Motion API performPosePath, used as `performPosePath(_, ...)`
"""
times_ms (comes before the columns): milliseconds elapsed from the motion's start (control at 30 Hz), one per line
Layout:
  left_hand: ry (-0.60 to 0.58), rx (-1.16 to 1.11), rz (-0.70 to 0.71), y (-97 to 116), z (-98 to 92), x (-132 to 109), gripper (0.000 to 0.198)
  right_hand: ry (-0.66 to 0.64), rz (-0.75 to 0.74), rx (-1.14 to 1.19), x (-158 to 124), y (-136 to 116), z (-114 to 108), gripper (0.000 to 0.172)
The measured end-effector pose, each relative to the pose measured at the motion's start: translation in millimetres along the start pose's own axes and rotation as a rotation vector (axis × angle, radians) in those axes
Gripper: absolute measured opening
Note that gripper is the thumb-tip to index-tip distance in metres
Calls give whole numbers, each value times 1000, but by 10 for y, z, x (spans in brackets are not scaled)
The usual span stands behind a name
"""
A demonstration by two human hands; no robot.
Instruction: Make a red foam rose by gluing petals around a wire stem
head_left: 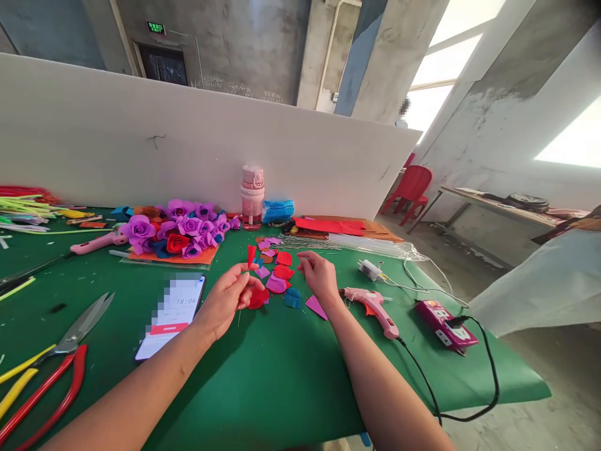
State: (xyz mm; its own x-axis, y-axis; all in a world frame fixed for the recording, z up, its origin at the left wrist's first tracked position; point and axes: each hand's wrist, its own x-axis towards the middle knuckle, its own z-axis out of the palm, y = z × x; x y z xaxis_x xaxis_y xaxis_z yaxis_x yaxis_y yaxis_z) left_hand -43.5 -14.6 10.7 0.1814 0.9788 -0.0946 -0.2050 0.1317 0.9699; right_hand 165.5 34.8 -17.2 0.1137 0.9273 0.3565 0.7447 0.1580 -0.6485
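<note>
At the far left of the green bench [282, 382], a bundle of coloured strips [23, 210] lies near the rear white panel [197, 138]; toward the front lie a yellow-handled tool [19, 389], partly out of view, and red-handled scissors [89, 321], blades apart and directed away from the person; a pink-handled device [99, 243] lies behind them, its tip near a cluster of purple, red and blue flowers [190, 227]; a phone [174, 311], display reading 18:06, lies before the flowers.

The left hand [225, 295] is raised above the bench, right of the phone; its fingers pinch a red rolled piece [251, 255], held upright; a thin wire shows below the hand; a pink bottle [252, 203] stands behind, against the panel, with a blue packet [278, 211] beside it.

Loose petals [283, 272] in red, purple and blue lie between the hands; the right hand [321, 277] is just right of them, fingers bent inward; whether the fingertips meet or grip anything cannot be told.

Farther right lie a white adapter [370, 270], a pink glue gun [373, 307] with black cable and a purple-red box [446, 324] with a black plug inserted.
</note>
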Motion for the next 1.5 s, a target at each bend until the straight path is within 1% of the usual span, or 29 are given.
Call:
performPosePath(67,7,6,24,13,12,-14,22,-41,-22,-32,5,28,67,32)
performPosePath(133,-3,17,33,10,15,-21,22,-97,-57,-126,12,49,135,25)
performPosePath(167,-13,26,33,2,15,-21,23,-127,-59,-165,16,57,167,19)
performPosePath(233,-31,38,25,-25,15,-18,24,-162,-47,-200,26,70,223,15)
performPosePath(400,-49,42,-6,-74,29,-15,25,-162,15,-180,43,85,272,3)
performPosePath(500,-47,33,-15,-77,37,-20,25,-133,33,-117,40,87,251,4)
performPosePath(733,-48,2,-24,-56,35,-14,27,-96,113,164,62,171,181,10)
performPosePath(800,-32,14,-18,-39,35,-12,28,-92,141,262,62,182,159,15)
performPosePath(867,11,49,-1,-25,34,-9,29,-101,160,344,44,149,131,20)
performPosePath(933,77,93,21,-24,27,0,31,-157,177,458,5,62,98,24)
performPosePath(1000,124,119,26,-38,15,14,33,-257,203,643,-47,-61,72,27)
performPosePath(1067,137,127,15,-58,2,30,36,-340,236,821,-100,-187,60,30)
performPosePath(1133,125,117,1,-71,-9,42,39,-358,256,892,-140,-284,66,31)
performPosePath(1200,99,99,-18,-69,-12,42,43,-357,260,868,-160,-336,79,30)
performPosePath(1267,65,92,-42,-54,-5,30,51,-336,242,752,-160,-350,81,26)
performPosePath(1333,46,102,-58,-35,10,12,57,-227,182,509,-146,-348,54,20)
performPosePath(1400,43,113,-64,-25,26,-3,59,-65,102,241,-126,-353,-4,15)
performPosePath(1433,45,115,-64,-24,32,-6,59,-9,76,156,-117,-364,-42,14)
performPosePath(1467,52,114,-60,-28,34,-5,57,14,63,127,-111,-381,-81,14)
performPosePath(1500,63,110,-50,-34,34,0,54,9,66,148,-109,-404,-118,15)
